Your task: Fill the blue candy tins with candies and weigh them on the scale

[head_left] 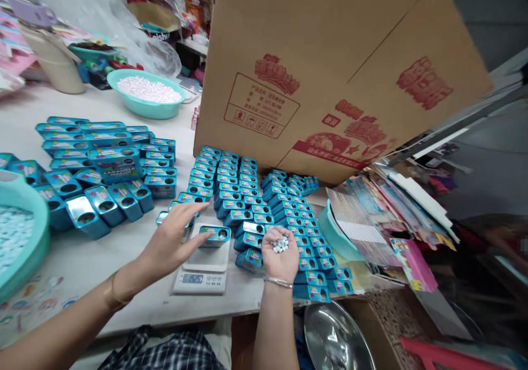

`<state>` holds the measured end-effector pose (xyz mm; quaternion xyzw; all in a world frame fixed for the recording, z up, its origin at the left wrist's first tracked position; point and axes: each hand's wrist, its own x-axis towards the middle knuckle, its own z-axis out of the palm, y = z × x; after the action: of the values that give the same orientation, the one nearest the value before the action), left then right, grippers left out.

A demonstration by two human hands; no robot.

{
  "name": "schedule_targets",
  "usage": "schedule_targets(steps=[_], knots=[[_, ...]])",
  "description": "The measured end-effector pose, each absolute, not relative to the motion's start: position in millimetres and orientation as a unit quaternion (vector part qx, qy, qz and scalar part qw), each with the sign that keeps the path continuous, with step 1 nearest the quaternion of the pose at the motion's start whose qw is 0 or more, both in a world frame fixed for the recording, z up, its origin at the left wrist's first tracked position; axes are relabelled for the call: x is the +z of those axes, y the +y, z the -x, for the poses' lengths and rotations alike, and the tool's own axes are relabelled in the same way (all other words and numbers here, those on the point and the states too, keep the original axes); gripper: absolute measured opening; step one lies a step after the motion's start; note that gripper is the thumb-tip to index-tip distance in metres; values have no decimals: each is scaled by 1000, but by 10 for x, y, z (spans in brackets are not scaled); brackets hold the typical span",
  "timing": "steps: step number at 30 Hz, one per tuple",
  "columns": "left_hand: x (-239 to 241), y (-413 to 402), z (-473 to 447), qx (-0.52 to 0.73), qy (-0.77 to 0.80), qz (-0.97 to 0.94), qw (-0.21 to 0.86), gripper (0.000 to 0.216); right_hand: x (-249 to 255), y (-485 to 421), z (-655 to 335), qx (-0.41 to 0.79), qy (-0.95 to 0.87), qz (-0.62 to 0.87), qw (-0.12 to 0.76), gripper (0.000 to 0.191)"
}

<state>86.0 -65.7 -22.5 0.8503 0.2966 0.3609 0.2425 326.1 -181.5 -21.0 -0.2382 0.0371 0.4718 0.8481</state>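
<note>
Head view: we see one blue tin point(215, 236) sitting on the one scale point(204, 265) on the counter point(103, 260). Our left hand point(173, 243) touches it with fingers spread. Our right hand point(280, 260) cups white pellets point(281, 244). We cannot read the carton's point(330, 67) red print.

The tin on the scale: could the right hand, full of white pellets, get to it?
Probably yes. The right hand, cupping pellets, hovers just beside the tin on the scale, with nothing between; the left hand touches only its left end.
</note>
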Motion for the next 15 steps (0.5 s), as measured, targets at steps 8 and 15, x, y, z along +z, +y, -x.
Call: schedule_targets(steps=[8, 15], knots=[[-381, -776, -1132, 312, 245, -884, 247, 50, -162, -1699, -3103, 465, 112, 246, 843, 19], [-85, -860, -1500, 281, 188, -916, 217, 22, -123, -1404, -2701, 510, 185, 265, 797, 26]])
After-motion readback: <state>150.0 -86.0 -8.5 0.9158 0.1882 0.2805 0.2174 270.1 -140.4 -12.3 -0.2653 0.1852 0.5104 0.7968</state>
